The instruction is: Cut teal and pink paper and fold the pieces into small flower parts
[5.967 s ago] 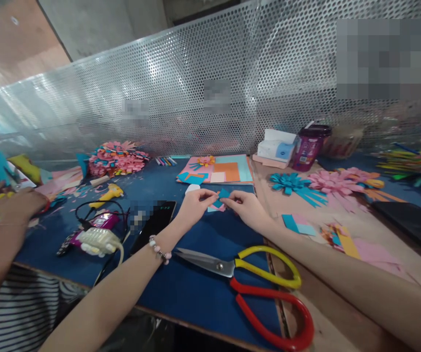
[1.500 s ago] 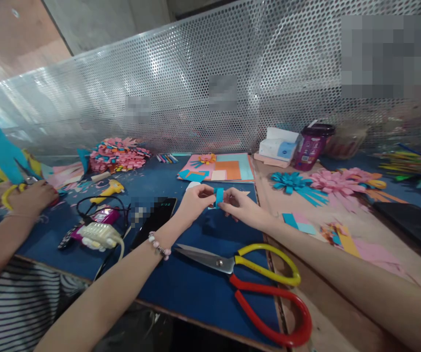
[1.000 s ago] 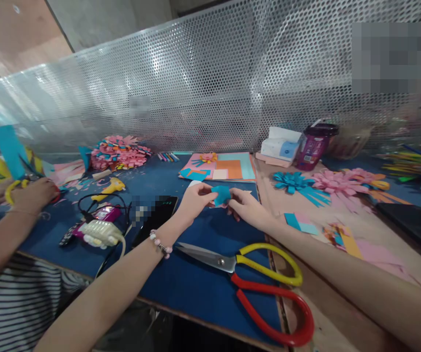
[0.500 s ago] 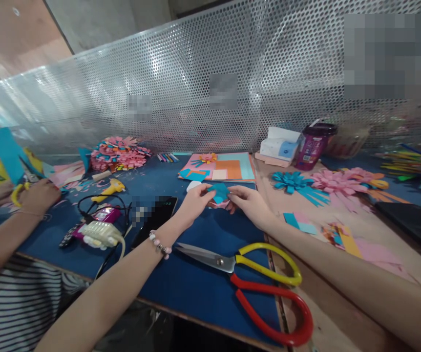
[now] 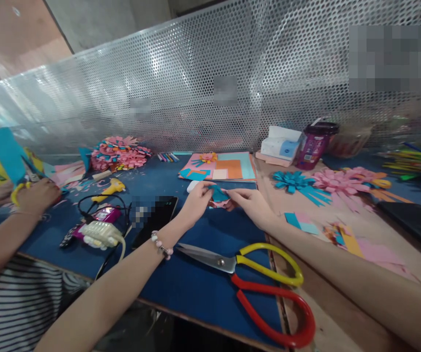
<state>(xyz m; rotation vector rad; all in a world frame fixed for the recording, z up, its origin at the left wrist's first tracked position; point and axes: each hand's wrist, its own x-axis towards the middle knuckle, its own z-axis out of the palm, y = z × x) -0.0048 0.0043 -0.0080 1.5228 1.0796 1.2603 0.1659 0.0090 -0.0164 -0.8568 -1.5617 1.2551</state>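
Observation:
Between my two hands I hold a small blue paper piece with pink paper beneath it. My left hand pinches its left side; a beaded bracelet circles that wrist. On the other side, the fingers of my right hand are closed on its right edge. Just past my left fingers lies a white rounded object, partly covered. Large scissors with one yellow and one red handle rest on the blue table below my hands, blades slightly apart and pointing left.
Stacked coloured paper lies ahead, and a phone to the left. Paper flowers, a tissue pack and a purple cup stand at right. At far left a co-worker's hand works scissors on blue paper.
The blue paper between my fingers has tilted and folded down, showing less of its flat face. My right fingers have shifted slightly along its edge.

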